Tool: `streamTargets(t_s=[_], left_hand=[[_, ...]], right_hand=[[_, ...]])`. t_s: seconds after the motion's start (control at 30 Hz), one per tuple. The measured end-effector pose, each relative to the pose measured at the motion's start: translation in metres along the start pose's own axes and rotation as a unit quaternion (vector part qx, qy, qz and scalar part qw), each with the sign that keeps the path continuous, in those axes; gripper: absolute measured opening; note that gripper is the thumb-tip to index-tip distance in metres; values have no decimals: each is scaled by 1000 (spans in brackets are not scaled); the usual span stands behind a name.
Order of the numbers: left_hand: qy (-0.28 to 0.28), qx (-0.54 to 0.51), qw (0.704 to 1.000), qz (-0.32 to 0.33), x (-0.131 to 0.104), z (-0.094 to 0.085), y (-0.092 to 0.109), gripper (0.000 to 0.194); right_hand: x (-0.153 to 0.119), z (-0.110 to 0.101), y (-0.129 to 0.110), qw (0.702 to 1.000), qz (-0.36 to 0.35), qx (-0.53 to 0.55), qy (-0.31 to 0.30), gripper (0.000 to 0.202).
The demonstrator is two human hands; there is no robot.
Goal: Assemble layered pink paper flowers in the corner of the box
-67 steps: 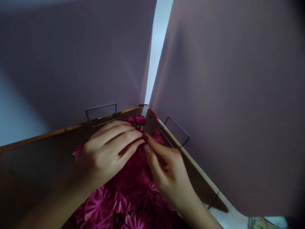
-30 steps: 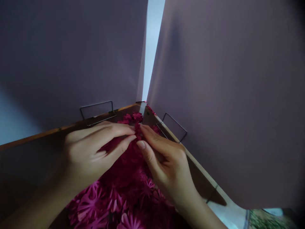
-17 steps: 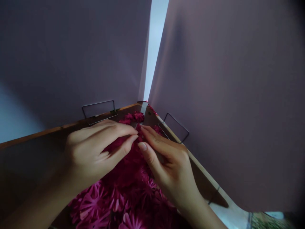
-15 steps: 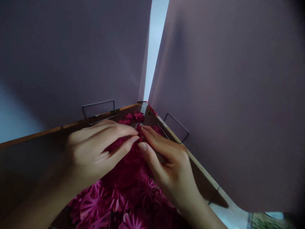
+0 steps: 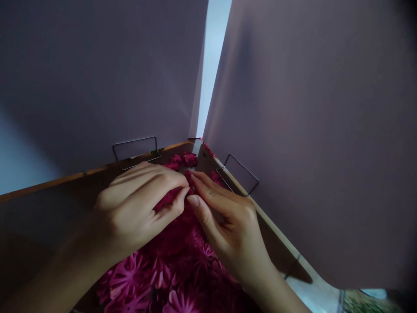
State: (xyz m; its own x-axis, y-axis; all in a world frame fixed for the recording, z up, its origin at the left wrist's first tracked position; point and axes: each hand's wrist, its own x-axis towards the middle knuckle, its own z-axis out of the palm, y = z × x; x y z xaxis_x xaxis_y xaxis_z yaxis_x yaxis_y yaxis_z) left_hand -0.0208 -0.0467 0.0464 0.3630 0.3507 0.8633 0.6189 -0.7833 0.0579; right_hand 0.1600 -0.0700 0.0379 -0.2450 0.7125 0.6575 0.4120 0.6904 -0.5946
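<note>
A small magenta flower piece [image 5: 190, 179] sits between the fingertips of both hands, mostly covered by them. My left hand [image 5: 146, 200] pinches at its left side, thumb and forefinger pressed together. From the right, the fingers and thumb of my right hand [image 5: 228, 217] close on the same piece. Beneath and in front of the hands lies a heap of magenta paper-like flowers [image 5: 130, 278]. A few more flowers [image 5: 189, 159] rest just beyond the fingertips.
Two grey-violet panels [image 5: 97, 78] [image 5: 309, 130] rise behind the dark tabletop [image 5: 39, 226], with a bright gap between them. Wire stands [image 5: 135, 140] [image 5: 243, 165] are at their feet. Green material [image 5: 363, 304] shows at the lower right.
My left hand has turned slightly and drawn its thumb and forefinger tighter together at the flower piece. My right hand has barely shifted.
</note>
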Motion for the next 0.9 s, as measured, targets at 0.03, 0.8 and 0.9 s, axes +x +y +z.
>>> streamTargets(t_s=[0.03, 0.8, 0.9], left_hand=[[-5, 3, 1000, 8, 0, 0, 0, 13], [-29, -32, 999, -10, -3, 0, -6, 16], [-29, -24, 999, -7, -3, 1, -7, 15]], right_hand=[[0, 0, 1, 1000, -4, -2, 0, 35], [-1, -2, -2, 1000, 2, 0, -15, 33], [-1, -3, -2, 1000, 6, 1, -30, 34]])
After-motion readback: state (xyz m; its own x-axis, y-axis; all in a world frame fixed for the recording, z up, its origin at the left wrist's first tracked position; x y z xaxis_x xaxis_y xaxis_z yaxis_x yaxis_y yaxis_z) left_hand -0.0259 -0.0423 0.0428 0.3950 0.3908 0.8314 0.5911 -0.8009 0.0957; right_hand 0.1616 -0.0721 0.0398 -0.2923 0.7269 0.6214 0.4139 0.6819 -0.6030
